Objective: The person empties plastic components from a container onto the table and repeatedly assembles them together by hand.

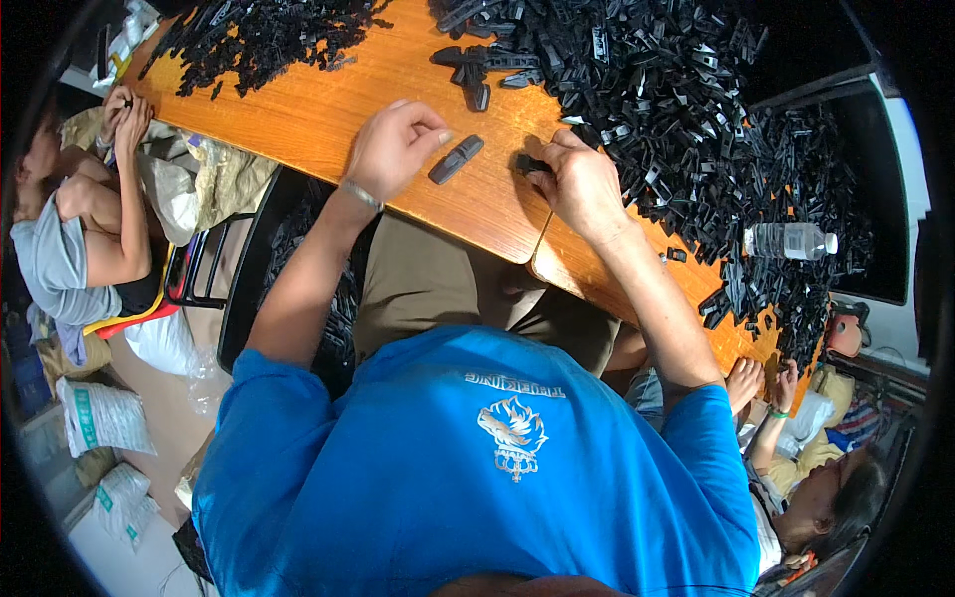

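Observation:
My left hand (396, 149) is over the orange-brown wooden table (328, 119), thumb and forefinger tips close together in a loose pinch, with nothing visible between them. Just right of those fingertips lies a dark grey-black plastic clip-like piece (457, 160), slanted on the wood and apart from the hand. My right hand (585, 189) grips a small black plastic piece (529, 164) between thumb and fingers, low over the tabletop. The fingers partly cover that piece, so its full shape is hidden.
A large heap of black plastic parts (657, 99) spreads along the right side. Another pile (264, 40) lies at far left. A clear bottle (791, 241) rests on the parts. Co-workers sit at left (70, 239) and lower right (811, 497). A table seam (540, 244) runs near my right hand.

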`<state>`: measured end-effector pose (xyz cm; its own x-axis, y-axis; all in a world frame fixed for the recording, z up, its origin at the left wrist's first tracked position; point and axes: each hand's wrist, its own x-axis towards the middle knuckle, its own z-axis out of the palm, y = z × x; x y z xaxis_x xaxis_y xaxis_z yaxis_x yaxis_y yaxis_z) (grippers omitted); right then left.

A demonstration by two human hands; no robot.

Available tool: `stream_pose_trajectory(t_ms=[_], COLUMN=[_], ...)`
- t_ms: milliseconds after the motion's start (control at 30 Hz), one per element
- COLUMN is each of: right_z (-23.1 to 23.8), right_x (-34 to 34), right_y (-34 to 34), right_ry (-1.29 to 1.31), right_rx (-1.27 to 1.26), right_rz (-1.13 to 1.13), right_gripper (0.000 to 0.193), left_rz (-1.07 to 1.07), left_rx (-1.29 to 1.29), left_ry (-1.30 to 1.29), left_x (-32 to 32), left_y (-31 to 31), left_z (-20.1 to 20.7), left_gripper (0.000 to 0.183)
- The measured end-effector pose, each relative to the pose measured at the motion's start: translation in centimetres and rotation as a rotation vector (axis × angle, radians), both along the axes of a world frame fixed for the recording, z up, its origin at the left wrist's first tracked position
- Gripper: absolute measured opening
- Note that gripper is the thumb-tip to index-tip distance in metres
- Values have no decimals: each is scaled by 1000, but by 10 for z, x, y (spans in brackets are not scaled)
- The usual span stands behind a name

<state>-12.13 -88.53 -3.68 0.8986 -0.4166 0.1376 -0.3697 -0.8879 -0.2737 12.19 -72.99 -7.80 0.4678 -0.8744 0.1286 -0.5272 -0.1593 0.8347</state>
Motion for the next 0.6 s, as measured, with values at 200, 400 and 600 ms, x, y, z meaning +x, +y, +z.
stream_pose_trajectory(t_ms=[200, 400, 600], right_z=[-9, -14, -24], right_x=[32, 47, 61], right_y=[8, 1, 3], right_ry=[-194, -167, -264], right_rx=[155, 149, 144], right_rz=[37, 188, 367], right_gripper=[35, 30, 29], left_rz=[123, 81, 42], left_rx=[-52, -38, -91], left_ry=[-459, -383, -349], left_x=[-51, -39, -38], left_y=[29, 28, 23], left_z=[7, 3, -5], left_gripper=[24, 25, 22])
